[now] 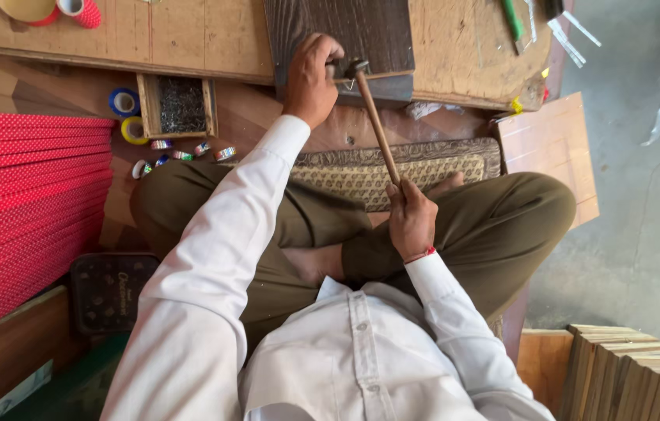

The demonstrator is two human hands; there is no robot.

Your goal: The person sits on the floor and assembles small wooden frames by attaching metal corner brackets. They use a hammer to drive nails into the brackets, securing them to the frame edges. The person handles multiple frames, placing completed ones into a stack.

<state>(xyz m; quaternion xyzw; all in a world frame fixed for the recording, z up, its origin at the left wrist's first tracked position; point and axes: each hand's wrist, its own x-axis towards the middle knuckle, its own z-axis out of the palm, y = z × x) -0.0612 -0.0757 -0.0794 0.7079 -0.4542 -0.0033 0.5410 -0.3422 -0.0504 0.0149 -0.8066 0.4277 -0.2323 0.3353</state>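
Note:
I sit cross-legged on a patterned mat [455,160]. My right hand [412,218] grips the lower end of a hammer's wooden handle [378,125]; its metal head [353,68] rests at the near edge of a dark wooden board [369,27]. My left hand [312,78] lies on that board's near edge, fingers curled right beside the hammer head. Whether it pinches a nail is hidden. The dark board lies on a low, worn plywood bench [189,39].
A small wooden box of dark nails [182,104] sits left of my left arm, with tape rolls [124,101] and small rings around it. Red dotted sheets [26,203] are stacked far left. Wooden pieces [626,374] stand at bottom right. Grey floor lies to the right.

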